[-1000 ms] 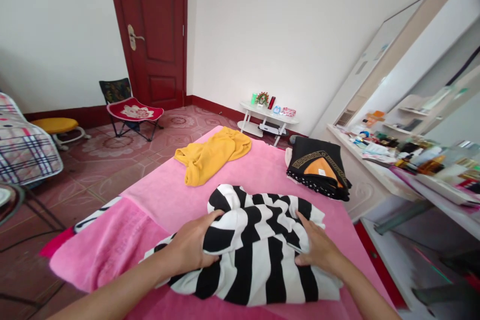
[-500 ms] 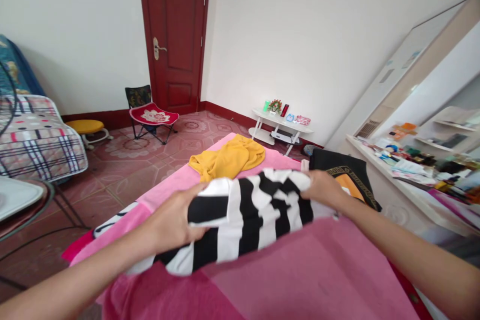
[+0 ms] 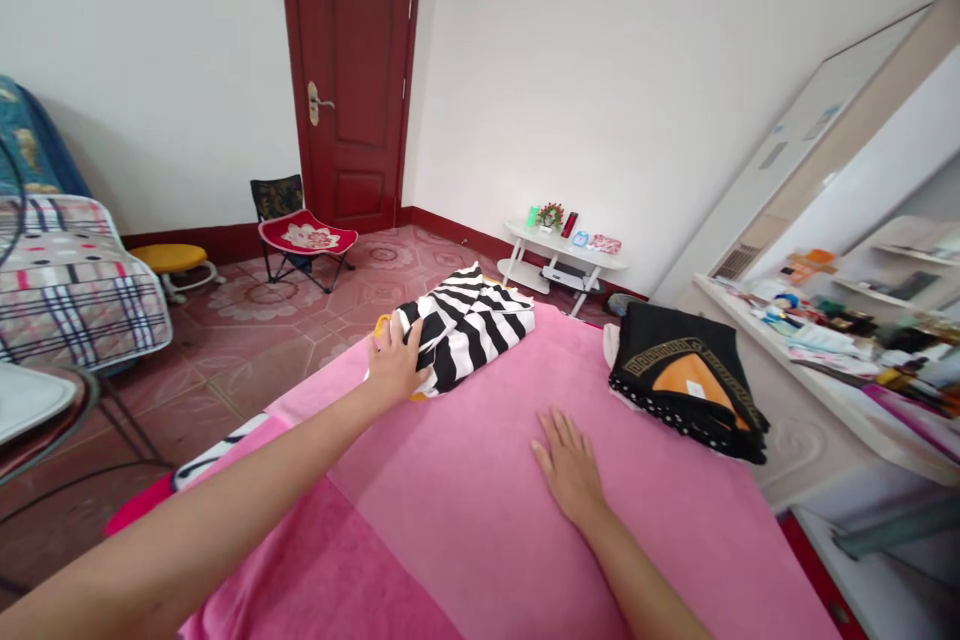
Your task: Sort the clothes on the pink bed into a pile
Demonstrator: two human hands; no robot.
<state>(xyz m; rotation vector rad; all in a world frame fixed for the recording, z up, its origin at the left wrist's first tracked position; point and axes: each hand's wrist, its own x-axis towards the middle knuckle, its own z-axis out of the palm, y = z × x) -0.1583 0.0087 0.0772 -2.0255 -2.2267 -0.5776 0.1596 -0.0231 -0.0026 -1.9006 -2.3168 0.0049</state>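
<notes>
A black-and-white striped garment (image 3: 480, 325) lies bunched on the far part of the pink cover (image 3: 465, 480). Under its edge peeks a yellow garment (image 3: 382, 324), mostly hidden. My left hand (image 3: 395, 360) rests on the left end of the striped garment, fingers spread and not closed around it. Flat on the pink cover, my right hand (image 3: 571, 470) has its fingers stretched out and holds nothing. To its right sits a folded stack of dark clothes (image 3: 686, 375), topped by a black piece with gold trim and an orange patch.
A low white stand (image 3: 564, 245) with small items is by the far wall. At right runs a cluttered white counter (image 3: 810, 360). A folding chair (image 3: 307, 230) and a yellow stool (image 3: 174, 258) stand near the red door (image 3: 360, 70).
The striped garment, held between both hands before, now lies farther off on top of the yellow garment. Both hands have let go; my right hand has come down onto the pink cover.
</notes>
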